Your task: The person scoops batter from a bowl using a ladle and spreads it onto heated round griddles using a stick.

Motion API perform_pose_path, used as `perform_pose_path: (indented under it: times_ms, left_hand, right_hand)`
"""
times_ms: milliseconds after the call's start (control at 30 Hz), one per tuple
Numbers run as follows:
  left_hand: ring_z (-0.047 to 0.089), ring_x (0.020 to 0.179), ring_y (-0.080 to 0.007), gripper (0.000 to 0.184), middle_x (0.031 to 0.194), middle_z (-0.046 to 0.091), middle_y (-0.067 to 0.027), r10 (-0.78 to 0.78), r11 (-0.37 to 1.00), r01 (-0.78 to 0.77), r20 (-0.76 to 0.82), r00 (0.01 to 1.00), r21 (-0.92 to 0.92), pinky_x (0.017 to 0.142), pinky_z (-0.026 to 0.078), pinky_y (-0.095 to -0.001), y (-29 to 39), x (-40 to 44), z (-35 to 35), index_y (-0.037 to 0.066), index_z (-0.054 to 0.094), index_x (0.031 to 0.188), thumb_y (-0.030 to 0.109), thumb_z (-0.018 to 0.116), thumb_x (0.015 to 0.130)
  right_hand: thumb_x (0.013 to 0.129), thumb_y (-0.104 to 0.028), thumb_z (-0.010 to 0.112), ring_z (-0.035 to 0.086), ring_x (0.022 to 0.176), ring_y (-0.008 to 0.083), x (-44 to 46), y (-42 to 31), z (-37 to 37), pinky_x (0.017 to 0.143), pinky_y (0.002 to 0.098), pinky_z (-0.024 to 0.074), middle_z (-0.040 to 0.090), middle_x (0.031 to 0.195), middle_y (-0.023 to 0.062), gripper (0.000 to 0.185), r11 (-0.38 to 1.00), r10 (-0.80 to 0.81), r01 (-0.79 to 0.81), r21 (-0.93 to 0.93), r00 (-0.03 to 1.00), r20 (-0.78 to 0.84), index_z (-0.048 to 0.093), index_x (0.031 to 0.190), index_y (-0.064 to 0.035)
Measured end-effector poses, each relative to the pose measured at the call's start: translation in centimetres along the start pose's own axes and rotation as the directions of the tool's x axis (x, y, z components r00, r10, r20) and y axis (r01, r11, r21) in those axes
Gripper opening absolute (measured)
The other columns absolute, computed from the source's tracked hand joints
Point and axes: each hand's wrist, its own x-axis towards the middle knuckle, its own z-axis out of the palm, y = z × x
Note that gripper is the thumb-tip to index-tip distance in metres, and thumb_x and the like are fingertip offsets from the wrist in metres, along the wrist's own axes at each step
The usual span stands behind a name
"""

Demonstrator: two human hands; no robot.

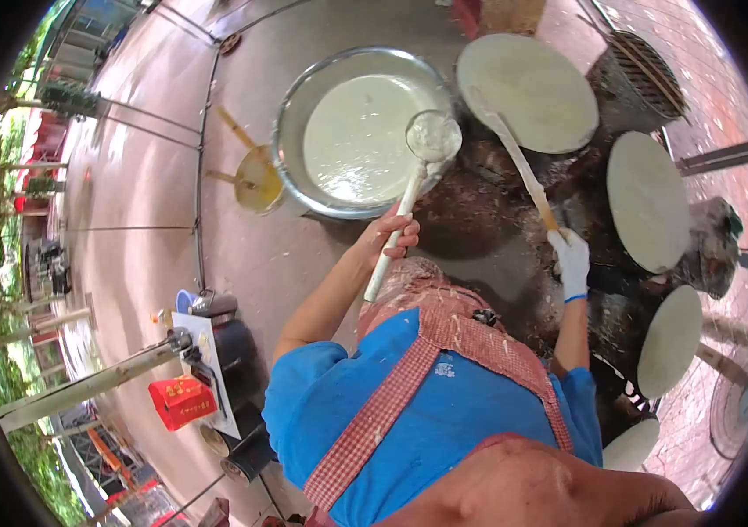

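My left hand [389,235] is closed around the pale handle of a ladle [411,198]. Its bowl holds white batter and hangs at the right rim of a big metal basin [283,167]. More of the same white batter [361,132] fills much of the basin. My right hand [571,262], in a white glove, grips a long wooden spatula [528,176] whose blade is coated with pale batter. The blade's far end lies over a round griddle [536,92] covered by a pale, flat layer. Whether the blade touches that layer is hard to tell.
More round, pale-covered griddles [649,202] curve down my right side, one [670,342] lower down. A grill-topped drum [646,70] stands at the upper right. Left of the basin is a yellowish container [258,183] with sticks. A small table [207,351] and red box [183,401] stand lower left.
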Motion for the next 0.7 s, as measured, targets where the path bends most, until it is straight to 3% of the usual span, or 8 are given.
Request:
perform_pose_path:
  times_ms: [167,233,300,333,400,600,667,700]
  left_hand:
    - [0.037,0.043,-0.009,0.055,0.068,0.044,-0.0041,0.118,0.945,-0.116,0.012,0.993,0.306,0.029,0.029,-0.0173,9.4,-1.1,-10.0,0.026,0.029,0.131,0.004,0.049,0.084]
    - [0.033,0.037,-0.0089,0.046,0.059,0.041,-0.0038,0.057,0.968,-0.015,-0.159,0.986,0.252,0.029,0.028,-0.0205,12.2,1.8,-16.6,0.018,0.033,0.123,0.006,0.051,0.083]
    - [0.031,0.035,-0.009,0.032,0.054,0.036,-0.0026,-0.084,0.978,0.173,-0.544,0.835,0.114,0.029,0.025,-0.0222,14.5,5.4,-22.4,0.008,0.034,0.111,0.007,0.05,0.082]
    - [0.031,0.035,-0.009,0.032,0.054,0.036,-0.0026,-0.107,0.977,0.188,-0.537,0.837,0.097,0.029,0.025,-0.0222,14.9,5.9,-23.0,0.008,0.034,0.111,0.007,0.05,0.082]
    - [0.028,0.035,-0.0089,0.019,0.053,0.032,-0.0011,0.087,0.807,0.337,-0.663,0.744,0.485,0.03,0.023,-0.0223,15.4,6.2,-24.0,0.004,0.034,0.096,0.008,0.048,0.082]
    - [0.028,0.033,-0.0078,0.015,0.052,0.033,-0.0004,-0.334,0.933,0.352,-0.527,0.781,-0.069,0.029,0.023,-0.021,17.4,5.7,-20.2,0.005,0.038,0.084,0.014,0.049,0.086]
    - [0.026,0.033,-0.0057,0.02,0.053,0.033,0.0004,-0.497,0.825,0.334,-0.304,0.813,-0.456,0.027,0.021,-0.0188,19.5,2.8,-13.2,0.007,0.036,0.078,0.017,0.05,0.087]
    - [0.026,0.033,-0.005,0.022,0.053,0.033,0.0006,-0.453,0.858,0.317,-0.304,0.838,-0.403,0.026,0.02,-0.0178,20.8,1.5,-9.8,0.007,0.035,0.076,0.018,0.05,0.087]
  right_hand:
    - [0.074,-0.038,0.058,0.061,0.08,0.0316,4.5,-13.1,7.5,0.069,0.0381,0.0465,0.063,0.081,0.0167,0.035,0.761,-0.176,0.287,-0.582,0.955,0.24,0.065,0.084,-0.0057]
    - [0.074,-0.038,0.058,0.062,0.078,0.0302,5.9,-15.3,12.9,0.069,0.0393,0.0472,0.063,0.077,0.0146,0.032,0.587,-0.14,0.351,-0.729,0.931,0.336,0.064,0.079,-0.0077]
    - [0.073,-0.041,0.059,0.062,0.068,0.0299,4.3,-17.5,17.0,0.063,0.0411,0.048,0.063,0.072,0.0132,0.032,0.403,-0.187,0.503,-0.764,0.863,0.47,0.065,0.081,-0.0103]
    - [0.073,-0.041,0.059,0.062,0.068,0.0299,4.1,-18.3,16.8,0.063,0.0411,0.048,0.063,0.072,0.0132,0.032,0.394,-0.165,0.495,-0.775,0.867,0.47,0.065,0.081,-0.0103]
    - [0.072,-0.043,0.06,0.062,0.066,0.0302,3.1,-18.9,16.2,0.061,0.0415,0.0478,0.063,0.07,0.013,0.034,0.589,-0.209,0.437,-0.679,0.895,0.395,0.064,0.079,-0.0101]
    - [0.075,-0.047,0.058,0.06,0.068,0.0335,-3.6,-14.7,20.8,0.061,0.0426,0.0462,0.061,0.069,0.0164,0.041,0.746,0.046,0.139,-0.652,0.965,0.259,0.061,0.077,-0.0062]
    - [0.076,-0.045,0.059,0.06,0.067,0.0338,-6.6,-15.6,20.4,0.06,0.0433,0.0459,0.061,0.069,0.0165,0.039,0.796,0.004,0.111,-0.596,0.982,0.187,0.06,0.08,-0.0063]
    - [0.077,-0.044,0.06,0.06,0.065,0.0342,-7.3,-16.1,20.1,0.059,0.044,0.0456,0.061,0.069,0.0166,0.038,0.835,-0.048,0.101,-0.541,0.993,0.111,0.06,0.084,-0.0065]
